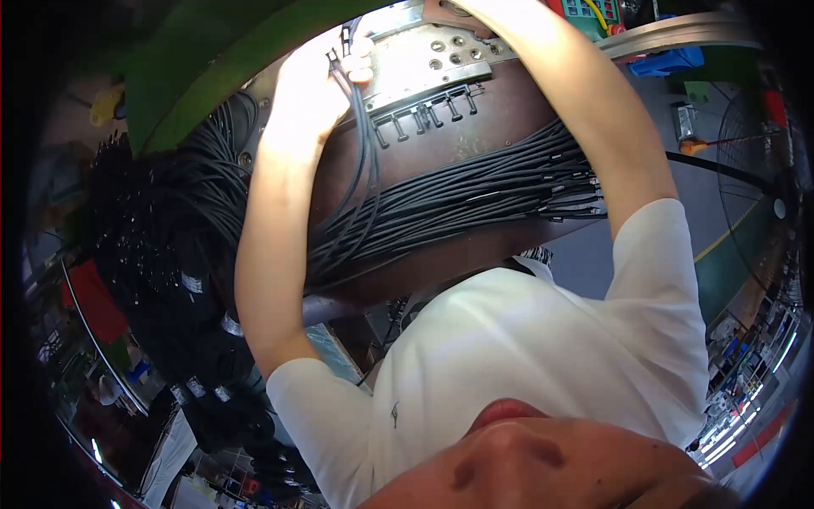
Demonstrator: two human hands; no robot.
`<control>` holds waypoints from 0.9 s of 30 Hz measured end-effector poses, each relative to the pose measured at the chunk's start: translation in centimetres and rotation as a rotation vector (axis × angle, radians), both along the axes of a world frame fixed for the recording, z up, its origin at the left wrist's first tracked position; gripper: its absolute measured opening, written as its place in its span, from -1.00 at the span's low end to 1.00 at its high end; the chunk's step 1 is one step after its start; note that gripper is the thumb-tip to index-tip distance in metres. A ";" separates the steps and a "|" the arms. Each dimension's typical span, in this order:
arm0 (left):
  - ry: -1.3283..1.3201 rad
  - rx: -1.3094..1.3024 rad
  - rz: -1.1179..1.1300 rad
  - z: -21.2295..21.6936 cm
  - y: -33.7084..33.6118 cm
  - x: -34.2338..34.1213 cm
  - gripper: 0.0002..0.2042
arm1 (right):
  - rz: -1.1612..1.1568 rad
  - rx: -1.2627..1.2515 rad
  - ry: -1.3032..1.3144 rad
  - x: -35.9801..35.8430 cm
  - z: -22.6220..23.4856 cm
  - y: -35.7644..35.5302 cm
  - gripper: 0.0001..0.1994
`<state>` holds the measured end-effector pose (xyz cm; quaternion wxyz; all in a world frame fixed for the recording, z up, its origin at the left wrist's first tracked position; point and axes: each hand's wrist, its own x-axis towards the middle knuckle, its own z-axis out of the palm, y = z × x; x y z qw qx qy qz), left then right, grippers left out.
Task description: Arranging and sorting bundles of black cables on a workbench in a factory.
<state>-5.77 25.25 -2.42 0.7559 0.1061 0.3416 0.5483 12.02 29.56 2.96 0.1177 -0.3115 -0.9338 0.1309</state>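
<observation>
My left hand (317, 83) is closed around a few black cables (361, 114), near their small metal-tipped ends. It is at the left end of a metal fixture plate (398, 69) with round holes, under bright light. Below the fixture's front edge sticks out a row of small dark T-shaped pins (424, 119). From my left hand the cables run down to a thick bundle of black cables (458, 188) lying across a brown work surface (500, 102). My right forearm (585, 93) reaches over the right side to the top edge, where the hand is out of the picture.
A large mass of hanging black cables (161, 220) fills the left side. A green panel (203, 72) arches over the upper left. At the upper right are a blue-handled tool (670, 61) and a green box (589, 13). A fan guard (746, 161) stands farther right.
</observation>
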 end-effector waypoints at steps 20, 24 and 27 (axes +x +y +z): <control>2.529 1.113 0.170 -1.7 1.7 -3.3 -0.80 | -0.103 -0.192 -0.082 -0.1 -6.9 8.1 -0.76; 2.652 1.142 0.346 -3.3 2.3 -5.1 -0.79 | -0.106 -0.242 -0.024 0.0 -8.9 8.8 -0.77; 2.608 1.223 0.325 -2.1 2.5 -3.7 -0.80 | -0.117 -0.260 0.023 0.7 -9.8 9.5 -0.77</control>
